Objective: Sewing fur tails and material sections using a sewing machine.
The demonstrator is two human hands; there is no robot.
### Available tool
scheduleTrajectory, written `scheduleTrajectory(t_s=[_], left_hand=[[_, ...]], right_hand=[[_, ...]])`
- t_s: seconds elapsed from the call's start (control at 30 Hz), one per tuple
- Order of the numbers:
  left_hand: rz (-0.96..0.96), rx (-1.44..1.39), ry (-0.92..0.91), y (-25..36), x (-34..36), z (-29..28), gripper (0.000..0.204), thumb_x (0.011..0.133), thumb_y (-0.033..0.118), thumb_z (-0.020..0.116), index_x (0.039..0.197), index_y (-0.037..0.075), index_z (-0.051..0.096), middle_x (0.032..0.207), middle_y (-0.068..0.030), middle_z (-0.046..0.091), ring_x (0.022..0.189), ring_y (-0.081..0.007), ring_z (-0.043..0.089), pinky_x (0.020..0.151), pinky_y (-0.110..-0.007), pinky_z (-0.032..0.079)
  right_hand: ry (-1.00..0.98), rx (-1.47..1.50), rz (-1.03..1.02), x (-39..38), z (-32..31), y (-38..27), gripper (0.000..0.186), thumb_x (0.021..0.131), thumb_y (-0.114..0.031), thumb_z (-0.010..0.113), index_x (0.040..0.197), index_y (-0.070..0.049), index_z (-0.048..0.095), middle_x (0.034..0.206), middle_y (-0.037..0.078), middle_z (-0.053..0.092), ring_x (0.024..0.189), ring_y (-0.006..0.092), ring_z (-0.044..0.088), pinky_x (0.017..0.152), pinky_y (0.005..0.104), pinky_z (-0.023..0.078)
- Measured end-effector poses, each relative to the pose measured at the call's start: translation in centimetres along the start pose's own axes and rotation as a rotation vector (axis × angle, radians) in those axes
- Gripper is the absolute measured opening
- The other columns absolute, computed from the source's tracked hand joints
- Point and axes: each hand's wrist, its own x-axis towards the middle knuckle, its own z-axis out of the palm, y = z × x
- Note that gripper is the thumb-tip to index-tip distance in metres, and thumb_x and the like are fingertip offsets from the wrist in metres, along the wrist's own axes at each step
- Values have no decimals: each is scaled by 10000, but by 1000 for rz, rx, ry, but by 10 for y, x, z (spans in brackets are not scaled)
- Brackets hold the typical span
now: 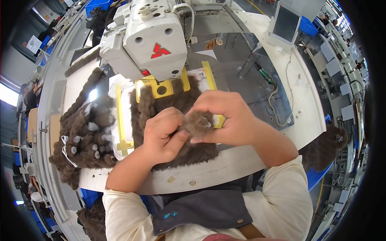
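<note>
Between my hands, above the table, is a small brown furry plush piece [198,123] with a pale spot at its end. My right hand [230,117] is closed around it from the right, thumb below and fingers above. My left hand [164,133] pinches at its left edge with thumb and curled fingers. Beneath both hands lies brown fur fabric [189,154] on a white template with yellow-taped edges [122,132]. Just beyond it, a yellow clamp plate [162,90] with a round hole sits under the white sewing machine head [155,40].
At left lies a bundle of brown plush tubes [86,136] with whitish stuffed ends and a white tie. A green-handled tool [264,74] and a cord rest at right. A screen [286,25] stands back right; more fur [325,146] hangs beyond the right edge.
</note>
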Motion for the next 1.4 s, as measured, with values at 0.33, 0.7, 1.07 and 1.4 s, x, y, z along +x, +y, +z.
scheduleTrajectory(t_s=[0.33, 0.7, 1.07, 1.4], left_hand=[[38, -41, 52, -2, -5, 8, 109, 815, -19, 702, 905, 1, 644, 820, -135, 619, 721, -300, 608, 648, -364, 503], [-44, -120, -59, 0, -4, 10, 182, 821, -11, 711, 998, -13, 668, 852, -129, 669, 739, -291, 641, 660, -354, 514], [-4, 89, 150, 2, -8, 24, 174, 785, -29, 757, 939, 6, 683, 786, -102, 634, 648, -229, 606, 558, -310, 468], [-409, -233, 191, -2, -10, 28, 194, 940, 3, 684, 1131, 13, 652, 786, -26, 633, 735, -100, 566, 719, -267, 479]], right_hand=[[80, 52, -6, -8, 5, -1, 307, 717, -152, 952, 959, -58, 789, 834, 47, 678, 719, 174, 631, 634, 305, 480], [47, 258, 38, -7, 6, 4, 265, 715, -99, 950, 938, -68, 811, 798, 37, 674, 698, 146, 613, 610, 285, 449], [130, 9, 46, -9, 6, 5, 219, 761, -160, 928, 864, -46, 773, 742, 47, 637, 660, 155, 571, 576, 310, 425], [82, 88, 241, 0, -1, 19, 268, 859, -217, 836, 933, 20, 733, 807, 110, 637, 747, 252, 624, 690, 360, 482]])
